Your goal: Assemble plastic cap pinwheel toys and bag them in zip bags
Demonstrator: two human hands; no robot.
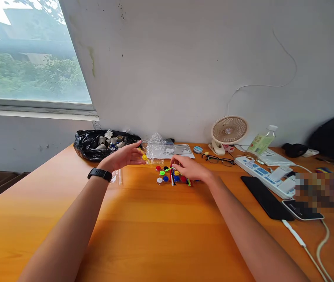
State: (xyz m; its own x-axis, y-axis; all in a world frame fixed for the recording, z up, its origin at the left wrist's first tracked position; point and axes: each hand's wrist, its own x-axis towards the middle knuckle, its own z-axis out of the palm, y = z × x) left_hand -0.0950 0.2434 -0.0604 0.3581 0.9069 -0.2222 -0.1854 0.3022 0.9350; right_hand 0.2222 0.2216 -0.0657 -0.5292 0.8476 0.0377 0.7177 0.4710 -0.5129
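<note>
My left hand (127,155), with a black band on its wrist, is raised above the table and holds a small yellow disc-shaped piece (145,157) at its fingertips. My right hand (190,168) is bent down over a group of small coloured pieces, its fingers pinched at the end of a thin green stick (169,169). Below and beside it lie round pieces, among them a red disc (158,168), a green disc (162,173), a white disc (159,180) and a blue disc (166,179). My right hand partly hides the pieces on the right.
A black plastic bag (87,147) with rolls in it stands at the back left. Clear plastic wrapping (155,149) lies behind the pieces. Along the back and right are a fan (228,131), eyeglasses (213,158), a bottle (262,143), a power strip (256,172) and a black phone (265,196).
</note>
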